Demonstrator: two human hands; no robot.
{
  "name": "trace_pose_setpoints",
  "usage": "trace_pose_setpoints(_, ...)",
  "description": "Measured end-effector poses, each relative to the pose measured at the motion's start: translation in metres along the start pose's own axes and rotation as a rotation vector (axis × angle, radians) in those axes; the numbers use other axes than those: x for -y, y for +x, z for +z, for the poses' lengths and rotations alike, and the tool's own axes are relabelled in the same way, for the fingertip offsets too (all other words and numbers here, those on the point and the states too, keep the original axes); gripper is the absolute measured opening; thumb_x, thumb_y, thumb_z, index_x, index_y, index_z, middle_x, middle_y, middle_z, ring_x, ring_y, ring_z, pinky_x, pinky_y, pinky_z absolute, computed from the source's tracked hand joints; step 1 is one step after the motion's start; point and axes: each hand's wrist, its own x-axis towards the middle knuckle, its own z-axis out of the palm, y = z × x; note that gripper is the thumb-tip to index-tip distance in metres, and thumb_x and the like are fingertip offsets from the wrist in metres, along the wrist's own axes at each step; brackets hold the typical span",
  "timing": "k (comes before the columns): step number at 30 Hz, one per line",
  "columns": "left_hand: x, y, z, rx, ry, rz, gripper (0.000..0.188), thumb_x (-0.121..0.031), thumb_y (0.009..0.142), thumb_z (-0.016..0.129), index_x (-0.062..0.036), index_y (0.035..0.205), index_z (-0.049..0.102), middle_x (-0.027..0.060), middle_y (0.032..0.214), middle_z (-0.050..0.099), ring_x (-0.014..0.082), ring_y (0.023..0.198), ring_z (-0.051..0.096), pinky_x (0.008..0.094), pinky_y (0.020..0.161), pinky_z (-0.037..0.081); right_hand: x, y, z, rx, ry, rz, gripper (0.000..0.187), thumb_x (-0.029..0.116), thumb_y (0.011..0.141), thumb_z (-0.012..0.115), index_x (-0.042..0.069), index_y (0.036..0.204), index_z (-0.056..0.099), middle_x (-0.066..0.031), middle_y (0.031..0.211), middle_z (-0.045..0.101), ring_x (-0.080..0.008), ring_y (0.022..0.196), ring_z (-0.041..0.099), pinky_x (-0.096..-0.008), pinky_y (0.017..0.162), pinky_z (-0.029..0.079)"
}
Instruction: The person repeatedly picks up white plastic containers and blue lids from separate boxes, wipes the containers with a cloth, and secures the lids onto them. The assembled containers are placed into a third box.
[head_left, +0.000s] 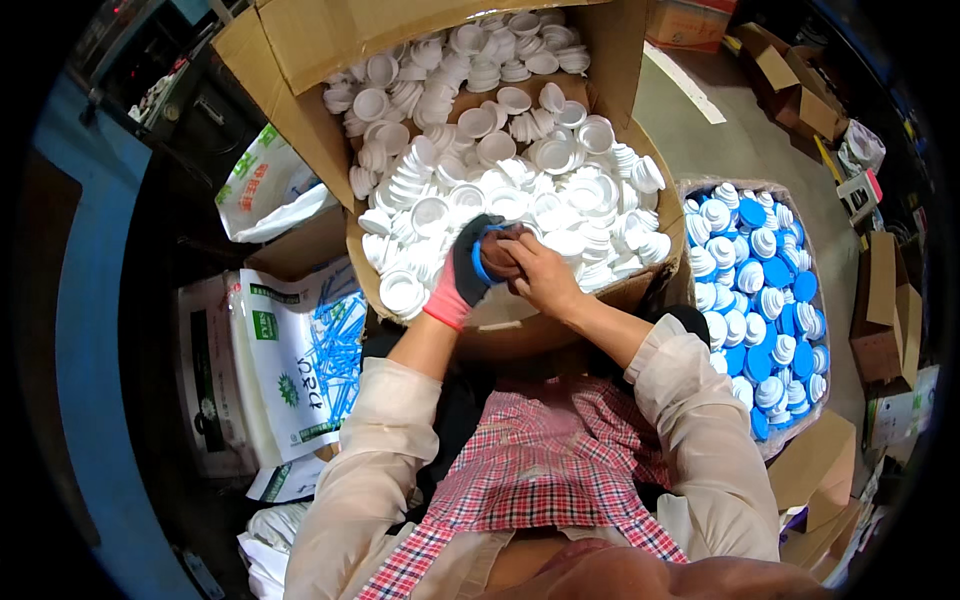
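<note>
My left hand [464, 268], in a black and pink glove, is closed around a small piece with a curved blue edge [480, 265]. Bare and with its fingers bent together, my right hand [540, 270] meets it at the same piece. Fingers cover most of that piece, so its kind cannot be made out. Both hands are above the near side of a large cardboard box [655, 160] filled with white ribbed plastic pieces [430, 215], round and cup-like, many nested in stacks.
To the right stands a lined box of blue and white capped pieces [760, 290]. At the left, a white printed sack [285, 350] holds thin blue strips [338, 335]. Another white bag [270, 190] lies behind it. Open cardboard boxes [880, 300] line the far right.
</note>
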Motion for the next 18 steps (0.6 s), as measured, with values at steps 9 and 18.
trace_pose_setpoints(9,0.038,0.011,-0.014,0.344,-1.560,-0.496,0.069,-0.055,0.090,0.045,0.0024,0.128,0.046,0.0179,0.132,0.050,0.0298,0.123,0.048,0.0424,0.106,0.038,0.027,0.004,0.003,0.016,0.150,-0.192,0.049,0.003,0.068,0.065,0.011,0.115,0.056,-0.0130,0.097,0.051,-0.0370,0.086,0.058,-0.0444,0.067,0.050)
trace_pose_setpoints(18,0.029,0.003,0.005,-0.184,-0.050,0.049,0.029,-0.024,0.096,0.048,0.0013,0.106,0.058,0.0144,0.106,0.062,0.0239,0.098,0.060,0.0355,0.087,0.046,0.019,0.020,-0.024,-0.008,-0.036,0.188,0.052,0.001,0.070,0.063,0.012,0.121,0.058,-0.0132,0.098,0.057,-0.0355,0.088,0.060,-0.0411,0.075,0.051)
